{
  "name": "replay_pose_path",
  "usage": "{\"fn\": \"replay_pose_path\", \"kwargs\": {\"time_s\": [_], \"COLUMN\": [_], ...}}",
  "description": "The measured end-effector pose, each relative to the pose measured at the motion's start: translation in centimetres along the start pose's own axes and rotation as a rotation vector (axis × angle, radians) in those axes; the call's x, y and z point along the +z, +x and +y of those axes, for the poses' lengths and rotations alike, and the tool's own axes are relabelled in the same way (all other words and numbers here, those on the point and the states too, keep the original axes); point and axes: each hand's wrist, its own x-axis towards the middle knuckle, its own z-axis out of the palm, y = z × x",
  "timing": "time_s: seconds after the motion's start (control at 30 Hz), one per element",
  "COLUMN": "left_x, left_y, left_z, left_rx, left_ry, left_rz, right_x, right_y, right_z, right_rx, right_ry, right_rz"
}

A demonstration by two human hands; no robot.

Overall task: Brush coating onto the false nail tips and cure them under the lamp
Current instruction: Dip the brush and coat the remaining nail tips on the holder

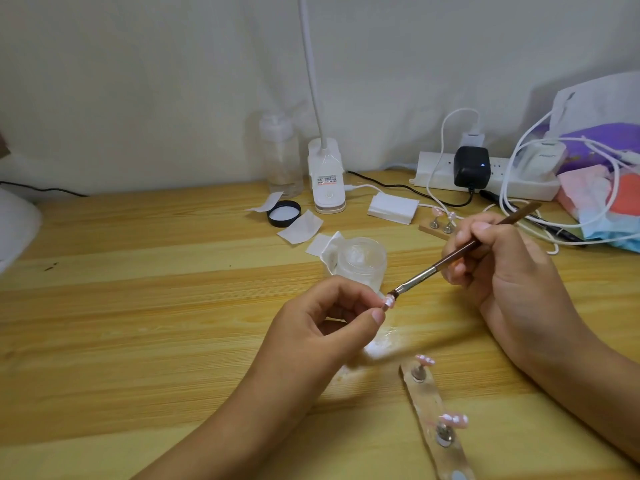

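My left hand [322,323] pinches a small pink false nail tip [491,301] on its stand between thumb and fingers. My right hand [502,261] grips a brown-handled brush [450,256], and its bristles touch that nail tip. A wooden holder strip [429,410] lies at the front right with two pink nail tips [453,420] on metal stands. An open clear jar of coating [360,261] stands just behind my hands. A white curing lamp [17,223] shows partly at the left edge.
A second small holder [438,225] with nail tips sits behind my right hand. At the back stand a black jar lid [283,213], paper wipes [300,226], a clear pump bottle [282,154], a white clip lamp [327,174], a pad stack [393,207], and a power strip [485,174] with cables.
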Motion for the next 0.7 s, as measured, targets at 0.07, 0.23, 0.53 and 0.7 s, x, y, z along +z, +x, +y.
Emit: {"fn": "replay_pose_path", "kwargs": {"time_s": [0.07, 0.23, 0.53, 0.7], "left_x": [0.02, 0.06, 0.08, 0.05], "left_y": [0.00, -0.04, -0.04, -0.05], "left_z": [0.02, 0.02, 0.00, -0.04], "left_rx": [0.006, 0.008, -0.003, -0.009], "left_ry": [0.000, 0.002, 0.003, 0.007], "left_rz": [-0.003, -0.012, -0.030, -0.032], "right_x": [-0.04, -0.09, 0.19, -0.07], "right_y": [0.05, 0.26, -0.21, -0.29], "right_z": [0.01, -0.25, -0.14, -0.19], "right_rx": [-0.018, 0.029, 0.000, -0.056], "right_ry": [0.000, 0.090, 0.011, -0.059], "right_rz": [0.021, 0.052, -0.062, -0.071]}}
